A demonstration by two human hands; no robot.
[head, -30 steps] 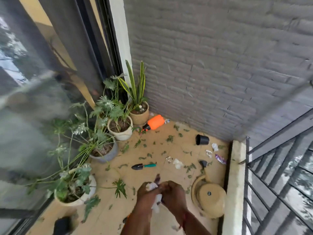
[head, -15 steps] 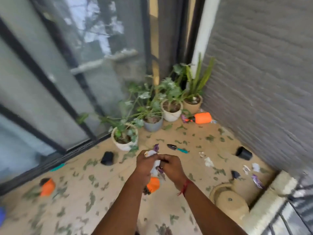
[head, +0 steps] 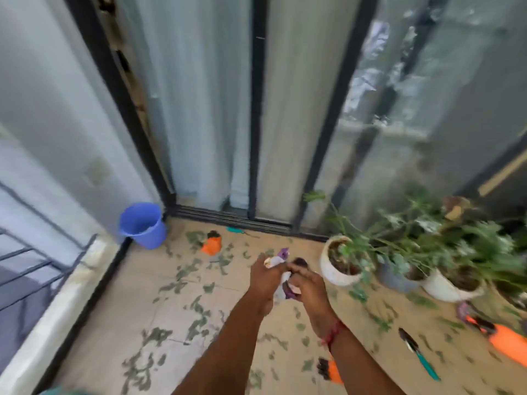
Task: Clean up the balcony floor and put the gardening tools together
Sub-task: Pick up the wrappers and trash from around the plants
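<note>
Left hand [head: 266,277] and right hand [head: 306,286], right of blue bucket [head: 142,226], fingers curled gripping crumpled white-purple wrapper wad [head: 278,260]; long axis points away from person, purple tip farthest.

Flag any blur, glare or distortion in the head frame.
Head view: motion blur smears the plants, trowel and floor leaves; the left hand and right hand gripping litter are sharper; glass door shows reflections; wide-angle bows its frames.

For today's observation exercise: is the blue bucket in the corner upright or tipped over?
Upright: the blue bucket stands on its base, with its open mouth facing up.
</note>
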